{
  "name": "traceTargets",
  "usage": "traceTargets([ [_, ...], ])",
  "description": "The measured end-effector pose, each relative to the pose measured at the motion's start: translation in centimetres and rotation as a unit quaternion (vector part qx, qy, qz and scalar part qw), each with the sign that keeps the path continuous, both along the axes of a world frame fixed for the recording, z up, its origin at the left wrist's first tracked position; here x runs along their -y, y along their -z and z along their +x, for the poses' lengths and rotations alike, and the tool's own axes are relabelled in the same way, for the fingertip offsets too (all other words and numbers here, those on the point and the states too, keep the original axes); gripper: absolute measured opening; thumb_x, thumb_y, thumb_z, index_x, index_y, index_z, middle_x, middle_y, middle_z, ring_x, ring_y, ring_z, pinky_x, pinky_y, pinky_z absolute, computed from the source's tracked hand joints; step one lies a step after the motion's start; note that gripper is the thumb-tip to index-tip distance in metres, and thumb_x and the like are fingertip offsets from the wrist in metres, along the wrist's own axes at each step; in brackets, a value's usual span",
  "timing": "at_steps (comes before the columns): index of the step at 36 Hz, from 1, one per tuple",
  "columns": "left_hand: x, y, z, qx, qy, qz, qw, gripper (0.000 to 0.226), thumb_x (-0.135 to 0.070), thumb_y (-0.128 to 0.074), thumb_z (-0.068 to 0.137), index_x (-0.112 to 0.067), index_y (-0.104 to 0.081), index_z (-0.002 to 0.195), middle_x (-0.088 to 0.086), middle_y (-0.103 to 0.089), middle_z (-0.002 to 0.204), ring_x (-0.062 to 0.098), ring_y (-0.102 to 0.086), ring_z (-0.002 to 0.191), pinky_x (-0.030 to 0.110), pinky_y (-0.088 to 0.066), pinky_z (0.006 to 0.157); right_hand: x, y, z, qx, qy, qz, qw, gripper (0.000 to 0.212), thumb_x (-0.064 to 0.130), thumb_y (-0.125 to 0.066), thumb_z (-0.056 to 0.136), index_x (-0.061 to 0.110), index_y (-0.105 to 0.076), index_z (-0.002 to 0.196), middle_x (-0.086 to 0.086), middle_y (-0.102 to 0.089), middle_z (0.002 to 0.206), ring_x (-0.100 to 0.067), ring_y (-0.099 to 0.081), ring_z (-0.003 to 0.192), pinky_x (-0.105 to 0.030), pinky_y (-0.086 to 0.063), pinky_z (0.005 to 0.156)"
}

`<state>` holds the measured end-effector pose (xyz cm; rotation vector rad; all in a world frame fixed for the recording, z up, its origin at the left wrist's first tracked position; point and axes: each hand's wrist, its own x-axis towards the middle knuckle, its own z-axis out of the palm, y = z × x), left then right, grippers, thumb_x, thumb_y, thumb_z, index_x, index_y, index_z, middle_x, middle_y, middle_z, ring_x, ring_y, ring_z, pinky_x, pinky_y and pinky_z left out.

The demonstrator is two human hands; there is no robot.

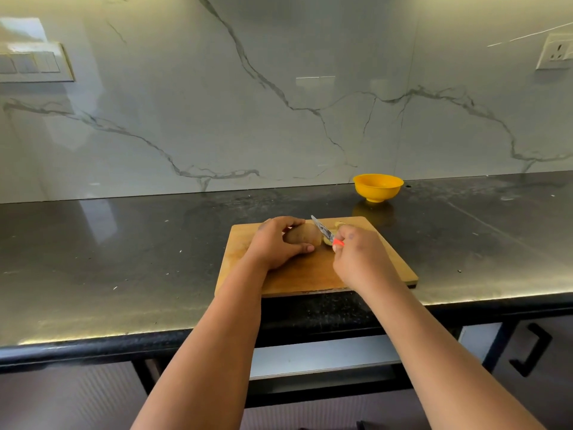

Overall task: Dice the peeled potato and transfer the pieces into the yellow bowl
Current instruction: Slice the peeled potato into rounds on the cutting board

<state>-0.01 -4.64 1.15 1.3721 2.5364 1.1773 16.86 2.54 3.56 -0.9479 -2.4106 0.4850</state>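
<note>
A peeled potato (302, 235) lies on the wooden cutting board (297, 274). My left hand (279, 242) curls over it, with fingers behind it and the thumb in front. My right hand (356, 254) grips a knife (324, 231) by its red handle. The blade points up and away, right beside the potato's cut end. A small cut piece (327, 242) sits under the blade, and another piece (339, 225) lies just behind my right hand. The yellow bowl (378, 187) stands on the counter behind the board, to the right.
The dark stone counter (124, 259) runs left and right of the board, and its front edge lies just under the board's near side. A marble wall rises behind. A wall socket (555, 52) is at the upper right, and a drawer handle (531, 349) is lower right.
</note>
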Motion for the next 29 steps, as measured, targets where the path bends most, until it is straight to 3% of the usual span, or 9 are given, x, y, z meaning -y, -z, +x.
traceTargets([
  [7, 0.1, -0.2, -0.1, -0.015, 0.009, -0.006, 1.000, 0.066, -0.042, -0.083, 0.075, -0.029, -0.059, 0.134, -0.008, -0.059, 0.130, 0.007, -0.047, 0.107, 0.024, -0.038, 0.088, 0.3, -2.1, -2.1, 0.034, 0.019, -0.026, 0.999, 0.028, 0.015, -0.066, 0.091, 0.013, -0.060, 0.118, -0.009, -0.064, 0.109, -0.022, -0.062, 0.096, -0.027, -0.049, 0.071],
  [12, 0.1, -0.2, 0.1, -0.038, 0.017, -0.009, 0.999, 0.062, -0.040, -0.084, 0.074, -0.030, -0.060, 0.130, -0.009, -0.060, 0.128, 0.013, -0.053, 0.115, 0.024, -0.040, 0.090, 1.1, -1.8, -3.1, 0.149, 0.021, -0.013, 0.989, 0.042, 0.014, -0.064, 0.092, 0.012, -0.052, 0.132, -0.011, -0.059, 0.124, -0.028, -0.059, 0.112, -0.033, -0.051, 0.087],
  [16, 0.6, -0.3, -0.2, 0.020, 0.007, -0.004, 1.000, 0.065, -0.045, -0.081, 0.076, -0.029, -0.058, 0.134, -0.012, -0.055, 0.122, 0.009, -0.049, 0.107, 0.025, -0.040, 0.087, 1.6, -0.8, -2.2, 0.199, -0.003, -0.009, 0.980, 0.043, 0.006, -0.061, 0.090, 0.014, -0.051, 0.131, -0.008, -0.057, 0.118, -0.025, -0.058, 0.107, -0.034, -0.052, 0.087],
  [18, 0.7, -0.4, -0.1, 0.026, 0.016, -0.008, 0.999, 0.066, -0.043, -0.081, 0.076, -0.029, -0.057, 0.135, -0.010, -0.055, 0.127, 0.008, -0.047, 0.108, 0.025, -0.040, 0.088, 0.9, -0.7, -0.5, 0.191, -0.008, 0.002, 0.982, 0.036, 0.004, -0.057, 0.090, 0.016, -0.055, 0.124, -0.006, -0.056, 0.104, -0.024, -0.058, 0.096, -0.033, -0.051, 0.080],
  [22, 0.8, -0.3, 0.1, 0.033, 0.020, -0.008, 0.999, 0.066, -0.042, -0.081, 0.077, -0.032, -0.055, 0.137, -0.008, -0.055, 0.132, 0.008, -0.048, 0.113, 0.024, -0.039, 0.090, -1.4, -0.5, 2.5, 0.150, -0.018, 0.018, 0.988, 0.024, 0.010, -0.054, 0.093, 0.023, -0.060, 0.112, -0.004, -0.059, 0.102, -0.022, -0.057, 0.089, -0.031, -0.046, 0.070],
  [26, 0.9, -0.3, 0.2, 0.020, 0.019, -0.019, 0.999, 0.067, -0.042, -0.080, 0.079, -0.033, -0.052, 0.139, -0.008, -0.053, 0.137, 0.010, -0.049, 0.116, 0.024, -0.039, 0.092, -2.9, -0.6, 3.6, 0.036, 0.005, 0.050, 0.998, 0.015, 0.017, -0.057, 0.095, 0.023, -0.062, 0.107, -0.009, -0.065, 0.098, -0.025, -0.058, 0.079, -0.034, -0.050, 0.064],
  [29, 0.9, -0.4, 0.3, 0.016, 0.019, -0.020, 1.000, 0.067, -0.042, -0.079, 0.080, -0.033, -0.051, 0.140, -0.007, -0.053, 0.139, 0.013, -0.050, 0.122, 0.025, -0.040, 0.094, -2.6, -0.8, 3.6, -0.047, -0.016, 0.069, 0.996, 0.011, 0.018, -0.057, 0.095, 0.018, -0.062, 0.105, -0.007, -0.064, 0.090, -0.020, -0.051, 0.070, -0.030, -0.042, 0.057],
])
